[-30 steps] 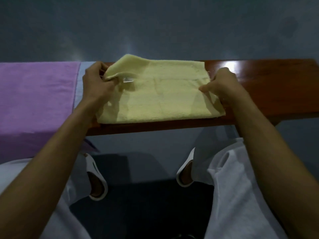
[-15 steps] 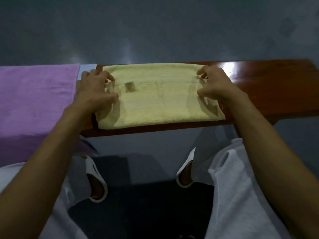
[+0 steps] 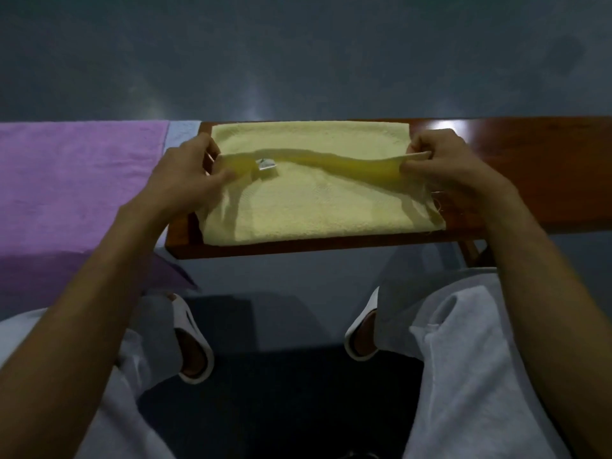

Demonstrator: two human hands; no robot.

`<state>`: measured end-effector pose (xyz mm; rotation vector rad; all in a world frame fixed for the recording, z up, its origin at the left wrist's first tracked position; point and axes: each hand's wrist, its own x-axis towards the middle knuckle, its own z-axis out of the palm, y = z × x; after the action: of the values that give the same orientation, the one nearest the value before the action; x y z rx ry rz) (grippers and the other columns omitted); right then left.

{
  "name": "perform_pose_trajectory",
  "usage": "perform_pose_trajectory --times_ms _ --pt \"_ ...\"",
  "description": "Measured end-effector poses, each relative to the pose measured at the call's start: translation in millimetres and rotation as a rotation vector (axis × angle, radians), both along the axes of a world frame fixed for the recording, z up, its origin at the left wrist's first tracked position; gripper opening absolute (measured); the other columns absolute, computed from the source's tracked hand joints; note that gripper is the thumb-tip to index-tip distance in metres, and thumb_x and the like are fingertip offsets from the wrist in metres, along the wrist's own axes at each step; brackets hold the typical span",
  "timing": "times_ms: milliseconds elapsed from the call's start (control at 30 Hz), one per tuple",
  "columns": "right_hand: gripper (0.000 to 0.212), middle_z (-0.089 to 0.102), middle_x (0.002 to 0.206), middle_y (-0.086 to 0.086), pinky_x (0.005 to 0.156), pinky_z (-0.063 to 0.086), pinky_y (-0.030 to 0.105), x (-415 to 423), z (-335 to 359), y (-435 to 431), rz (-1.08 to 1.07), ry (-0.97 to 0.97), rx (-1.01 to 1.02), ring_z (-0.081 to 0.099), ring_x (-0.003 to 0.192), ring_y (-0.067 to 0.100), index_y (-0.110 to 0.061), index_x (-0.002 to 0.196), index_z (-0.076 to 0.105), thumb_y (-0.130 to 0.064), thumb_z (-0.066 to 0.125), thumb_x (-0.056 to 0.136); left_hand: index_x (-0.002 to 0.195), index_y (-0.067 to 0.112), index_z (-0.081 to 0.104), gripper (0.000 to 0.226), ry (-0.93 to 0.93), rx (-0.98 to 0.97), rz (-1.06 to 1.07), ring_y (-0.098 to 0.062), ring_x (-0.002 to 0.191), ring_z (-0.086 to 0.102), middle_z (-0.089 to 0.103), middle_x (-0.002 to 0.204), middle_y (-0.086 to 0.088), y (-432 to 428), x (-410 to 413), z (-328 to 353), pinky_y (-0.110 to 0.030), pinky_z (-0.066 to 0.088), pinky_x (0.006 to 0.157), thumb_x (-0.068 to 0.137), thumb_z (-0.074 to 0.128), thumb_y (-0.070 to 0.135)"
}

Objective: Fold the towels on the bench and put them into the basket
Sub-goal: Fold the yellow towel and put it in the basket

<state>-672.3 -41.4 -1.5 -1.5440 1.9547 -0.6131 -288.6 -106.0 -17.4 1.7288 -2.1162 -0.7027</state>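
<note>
A pale yellow towel lies flat on a dark red wooden bench, seen from above by the person seated in front of it. The towel is the landmark here. Its top layer is lifted off the layer beneath and stretched into a taut, blurred band across the towel's middle. The left hand pinches that raised edge at the towel's left end, fingers closed on the cloth; the right hand pinches it at the towel's right end, thumb and fingers clenched on the fabric. A small white label hangs from the lifted edge, nearer the left hand. The rest of the towel stays on the bench, its near edge close to the bench's front rim.

Left of the yellow towel, a purple towel drapes over the bench and hangs off its front — a strip of light blue cloth shows between the two. Below the towel, nearer the viewer, are the person's knees in white trousers and two white slippers on a dark grey floor.
</note>
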Motion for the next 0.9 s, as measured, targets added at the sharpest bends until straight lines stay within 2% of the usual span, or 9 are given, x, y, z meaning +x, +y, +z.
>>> perform_pose_trajectory --times_ms 100,167,333,400,467,567,633,767,900 --pt "0.039 0.059 0.104 -0.001 0.065 0.044 0.021 -5 -1 2 0.089 0.072 0.156 0.058 0.089 0.01 -0.015 0.112 0.063 -0.017 0.086 0.081 0.113 0.023 0.056 0.048 -0.127 0.116 -0.03 -0.011 0.08 0.058 0.062 0.097 0.004 5 4 -3 -0.032 0.046 0.064 0.083 0.082 0.048" --pt "0.044 0.06 0.108 0.0 0.066 0.045 0.021 -1 -4 0 0.107 0.144 0.201 0.059 0.093 0.015 -0.012 0.116 0.064 -0.017 0.087 0.079 0.108 0.021 0.056 0.044 -0.131 0.146 -0.013 -0.01 0.077 0.056 0.059 0.09 0.006 7 2 -5 -0.029 0.042 0.059 0.083 0.082 0.047" --pt "0.024 0.056 0.092 -0.004 0.06 0.04 0.021 12 -8 -2 0.11 0.26 0.133 0.056 0.083 0.011 -0.013 0.099 0.064 -0.02 0.081 0.083 0.086 0.015 0.063 0.03 -0.096 0.161 -0.04 -0.022 0.077 0.06 0.064 0.087 -0.007 9 -1 -4 -0.035 0.045 0.06 0.087 0.079 0.041" --pt "0.02 0.054 0.086 -0.003 0.057 0.037 0.02 14 -5 -1 0.102 0.23 0.096 0.054 0.077 0.011 -0.019 0.083 0.059 -0.021 0.078 0.087 0.092 0.015 0.065 0.028 -0.083 0.126 -0.052 -0.024 0.083 0.062 0.065 0.093 -0.005 12 -1 -4 -0.043 0.054 0.068 0.089 0.078 0.04" --pt "0.025 0.054 0.082 -0.003 0.057 0.036 0.019 13 -4 0 0.109 0.185 0.08 0.052 0.072 0.009 -0.023 0.078 0.055 -0.022 0.077 0.09 0.104 0.013 0.066 0.028 -0.034 0.092 -0.056 -0.024 0.09 0.063 0.065 0.1 -0.003 15 -2 -4 -0.045 0.057 0.076 0.091 0.076 0.037" --pt "0.018 0.058 0.094 -0.002 0.064 0.043 0.02 10 -5 0 0.096 0.134 0.095 0.058 0.085 0.013 -0.019 0.095 0.062 -0.022 0.078 0.088 0.111 0.014 0.065 0.026 0.058 0.055 -0.023 -0.022 0.094 0.063 0.065 0.104 0.0 14 -4 -4 -0.034 0.051 0.071 0.099 0.066 0.037" --pt "0.025 0.059 0.102 -0.001 0.069 0.047 0.023 8 -7 -2 0.081 0.102 0.105 0.059 0.093 0.017 -0.017 0.105 0.061 -0.02 0.078 0.088 0.119 0.014 0.065 0.03 0.131 0.033 0.04 -0.022 0.101 0.063 0.065 0.113 -0.003 14 -7 -5 -0.036 0.052 0.077 0.103 0.06 0.039" --pt "0.033 0.056 0.105 -0.003 0.072 0.048 0.024 10 -4 -2 0.107 0.06 0.152 0.058 0.1 0.019 -0.018 0.113 0.058 -0.017 0.078 0.087 0.123 0.013 0.067 0.033 0.189 -0.004 0.112 -0.02 0.102 0.063 0.068 0.118 -0.006 13 -12 -10 -0.039 0.055 0.082 0.101 0.063 0.038" --pt "0.048 0.056 0.119 0.002 0.083 0.057 0.039 11 -3 -4 0.12 0.134 0.247 0.058 0.105 0.023 -0.019 0.118 0.058 -0.018 0.085 0.079 0.119 0.012 0.07 0.032 0.226 -0.022 0.193 -0.021 0.098 0.067 0.072 0.112 -0.006 11 -15 -14 -0.036 0.057 0.079 0.099 0.067 0.037"
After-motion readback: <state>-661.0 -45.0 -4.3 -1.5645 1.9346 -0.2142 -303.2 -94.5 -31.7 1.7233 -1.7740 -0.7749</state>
